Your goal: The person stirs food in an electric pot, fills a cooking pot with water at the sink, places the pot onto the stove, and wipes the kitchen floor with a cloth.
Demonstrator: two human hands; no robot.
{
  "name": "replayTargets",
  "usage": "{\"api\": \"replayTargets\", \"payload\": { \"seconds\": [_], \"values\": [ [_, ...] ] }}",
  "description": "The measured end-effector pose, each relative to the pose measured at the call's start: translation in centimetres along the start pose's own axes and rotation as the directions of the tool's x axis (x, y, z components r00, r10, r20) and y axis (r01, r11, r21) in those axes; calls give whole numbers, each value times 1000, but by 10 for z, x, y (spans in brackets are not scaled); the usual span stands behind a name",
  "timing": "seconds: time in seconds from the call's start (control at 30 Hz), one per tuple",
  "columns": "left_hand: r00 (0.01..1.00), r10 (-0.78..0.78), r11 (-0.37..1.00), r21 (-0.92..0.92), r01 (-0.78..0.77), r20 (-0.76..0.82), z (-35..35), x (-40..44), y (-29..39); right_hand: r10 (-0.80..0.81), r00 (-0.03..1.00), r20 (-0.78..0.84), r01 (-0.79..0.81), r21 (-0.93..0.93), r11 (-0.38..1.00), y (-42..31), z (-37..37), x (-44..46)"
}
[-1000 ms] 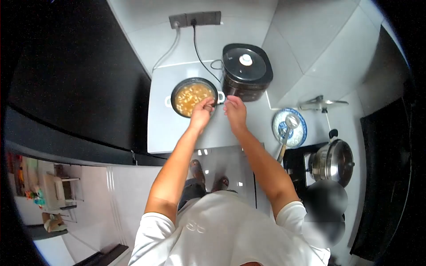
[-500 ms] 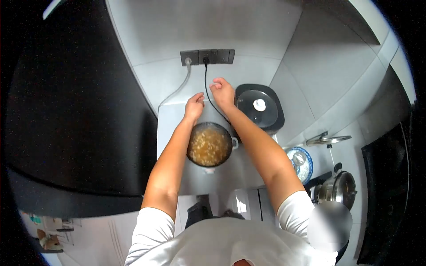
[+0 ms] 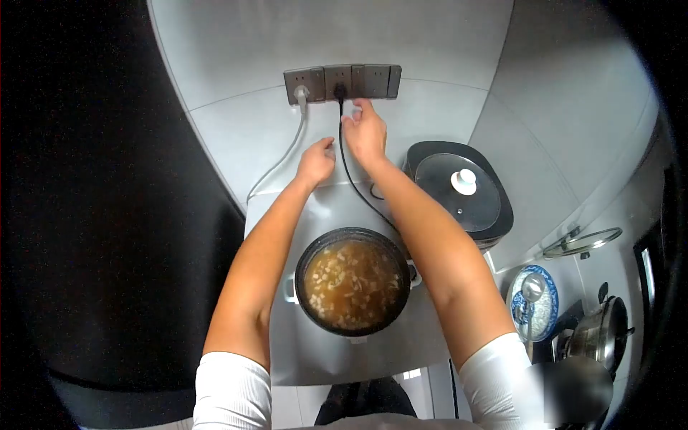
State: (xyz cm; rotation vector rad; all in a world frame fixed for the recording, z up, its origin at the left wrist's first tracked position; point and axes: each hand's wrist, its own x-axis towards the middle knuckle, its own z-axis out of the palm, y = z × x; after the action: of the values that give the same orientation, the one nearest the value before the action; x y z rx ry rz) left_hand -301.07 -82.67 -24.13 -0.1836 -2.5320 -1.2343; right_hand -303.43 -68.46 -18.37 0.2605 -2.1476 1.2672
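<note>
Since the earlier frame, my right hand [image 3: 366, 136] has risen to the lower edge of the socket strip [image 3: 378, 80]. Its fingers are half-curled around nothing visible, just beside the black plug [image 3: 340, 91]. My left hand [image 3: 315, 163] hangs lower; its grip I can't tell. I judge this a reach, calling next for careful fingertip placement. The soup pot [image 3: 351, 234] sits mid-counter [image 3: 394, 365].
</note>
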Motion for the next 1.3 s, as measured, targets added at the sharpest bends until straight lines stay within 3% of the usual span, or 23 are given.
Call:
{"api": "replayTargets", "payload": {
  "seconds": [0.07,0.2,0.27,0.33,0.43,0.53,0.63,0.83,0.93,1.13,1.23,1.3],
  "values": [
    [999,26,999,46,-25,-30,8,15,-8,-32,999,-8,32,-25,999,-7,-3,8],
    [997,30,998,-47,-34,-74,21,39,-20,-112,994,-10,108,-162,981,-14,11,27],
    [995,18,987,-157,-34,-100,29,50,-24,-65,998,3,64,-227,972,-27,14,33],
    [994,14,993,-112,-27,-112,26,48,-14,33,999,24,-25,-294,955,-43,12,33],
    [993,24,993,-111,-38,-117,22,50,-6,52,996,-73,-69,-257,964,-39,26,42],
    [994,54,994,-93,-63,-100,22,54,-8,-51,995,-89,36,-166,985,-26,26,49],
    [991,63,995,-67,-72,-115,20,54,-2,-34,988,-150,22,-77,997,-27,30,50],
    [991,116,983,-133,-125,-70,14,47,-9,13,983,-183,-31,-96,995,-28,33,50],
    [982,131,987,-73,-141,-134,14,44,-14,1,972,-234,-17,-67,998,-26,41,49],
    [988,130,989,-60,-135,-78,10,41,-9,11,967,-255,-35,-90,995,-32,36,51],
    [984,169,986,21,-168,-52,10,37,-13,-22,984,-177,-10,-179,984,-22,33,39],
    [993,113,993,11,-114,24,11,34,-16,-29,994,-110,9,-177,984,-16,21,32]
  ]
}}
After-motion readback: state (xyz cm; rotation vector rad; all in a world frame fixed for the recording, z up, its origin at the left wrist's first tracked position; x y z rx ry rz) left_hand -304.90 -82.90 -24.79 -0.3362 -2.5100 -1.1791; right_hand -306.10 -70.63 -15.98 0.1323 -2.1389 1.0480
